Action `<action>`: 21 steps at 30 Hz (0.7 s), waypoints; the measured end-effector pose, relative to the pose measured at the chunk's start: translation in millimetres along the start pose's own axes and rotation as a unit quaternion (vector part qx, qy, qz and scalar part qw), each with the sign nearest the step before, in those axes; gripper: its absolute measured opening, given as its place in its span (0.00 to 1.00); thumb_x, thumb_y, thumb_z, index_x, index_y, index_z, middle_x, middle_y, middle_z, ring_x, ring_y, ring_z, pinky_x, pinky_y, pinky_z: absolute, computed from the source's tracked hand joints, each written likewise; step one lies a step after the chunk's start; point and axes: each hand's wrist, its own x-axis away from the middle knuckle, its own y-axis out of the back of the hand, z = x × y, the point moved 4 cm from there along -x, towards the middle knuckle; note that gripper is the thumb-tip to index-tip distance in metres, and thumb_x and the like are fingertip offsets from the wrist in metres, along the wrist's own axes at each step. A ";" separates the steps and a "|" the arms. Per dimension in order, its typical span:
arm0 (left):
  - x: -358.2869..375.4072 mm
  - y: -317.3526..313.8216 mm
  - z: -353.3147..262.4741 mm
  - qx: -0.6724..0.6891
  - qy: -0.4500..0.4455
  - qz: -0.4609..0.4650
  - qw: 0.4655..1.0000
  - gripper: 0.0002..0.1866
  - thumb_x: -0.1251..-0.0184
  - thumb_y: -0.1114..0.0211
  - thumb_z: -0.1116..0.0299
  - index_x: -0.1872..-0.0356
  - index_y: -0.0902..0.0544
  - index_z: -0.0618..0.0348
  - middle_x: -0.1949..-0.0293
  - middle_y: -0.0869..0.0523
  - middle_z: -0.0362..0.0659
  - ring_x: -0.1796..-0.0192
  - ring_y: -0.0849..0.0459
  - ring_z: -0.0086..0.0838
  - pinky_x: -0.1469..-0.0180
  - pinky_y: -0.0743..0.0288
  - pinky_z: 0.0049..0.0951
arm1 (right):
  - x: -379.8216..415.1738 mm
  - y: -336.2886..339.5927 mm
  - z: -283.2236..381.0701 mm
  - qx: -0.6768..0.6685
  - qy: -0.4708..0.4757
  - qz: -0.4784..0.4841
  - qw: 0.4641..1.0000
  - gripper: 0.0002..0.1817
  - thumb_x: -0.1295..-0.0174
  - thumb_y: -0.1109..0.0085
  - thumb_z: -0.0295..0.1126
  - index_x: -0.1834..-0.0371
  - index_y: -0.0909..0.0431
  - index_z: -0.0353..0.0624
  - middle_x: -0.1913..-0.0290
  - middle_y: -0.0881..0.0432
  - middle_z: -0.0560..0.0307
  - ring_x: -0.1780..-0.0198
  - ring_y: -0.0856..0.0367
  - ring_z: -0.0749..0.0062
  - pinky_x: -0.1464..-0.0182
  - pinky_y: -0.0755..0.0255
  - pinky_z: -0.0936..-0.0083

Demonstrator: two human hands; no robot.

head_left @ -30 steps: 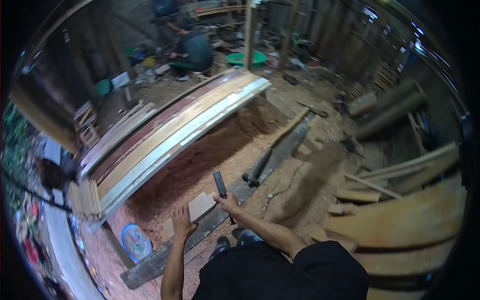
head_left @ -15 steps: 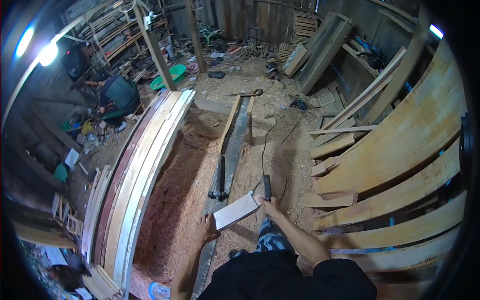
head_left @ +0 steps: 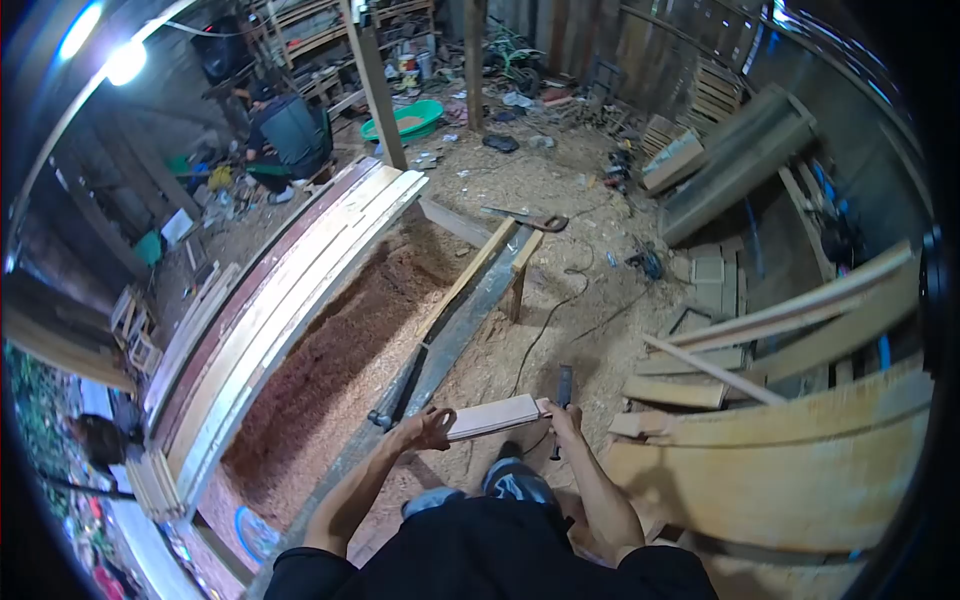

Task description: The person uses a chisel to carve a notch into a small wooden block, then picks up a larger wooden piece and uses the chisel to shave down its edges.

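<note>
A short, pale wooden board (head_left: 494, 416) is held level in front of my body, between my two hands. My left hand (head_left: 428, 428) is closed on its left end. My right hand (head_left: 564, 420) is at the other end, fingers wrapped round a dark tool (head_left: 565, 385) with a blocky upper end and gripping the board's corner too. What kind of tool it is, I cannot tell. Left of my left hand, a dark, knobby-ended tool (head_left: 380, 420) lies on the long grey beam (head_left: 450, 310).
Long planks (head_left: 290, 290) lie stacked to the left, above reddish sawdust (head_left: 320, 370). A handsaw (head_left: 540, 221) rests at the beam's far end. Broad wooden slabs (head_left: 780, 470) stand at right. A cord (head_left: 548, 315) crosses the floor. A person (head_left: 290, 135) crouches near a green basin (head_left: 405, 122).
My view has turned to the right. The board has gone from a slant to nearly level, with both hands still on it; the dark tool stays in my right hand.
</note>
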 end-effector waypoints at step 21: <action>-250.5 73.5 88.9 0.143 0.122 -0.103 0.977 0.52 0.72 0.19 0.42 0.44 0.30 0.64 0.52 0.23 0.54 0.51 0.24 0.49 0.43 0.30 0.42 | -214.4 32.6 192.5 0.100 0.063 0.031 0.992 0.13 0.41 0.35 0.38 0.74 0.22 0.39 0.84 0.28 0.62 0.87 0.33 0.77 0.84 0.42 0.72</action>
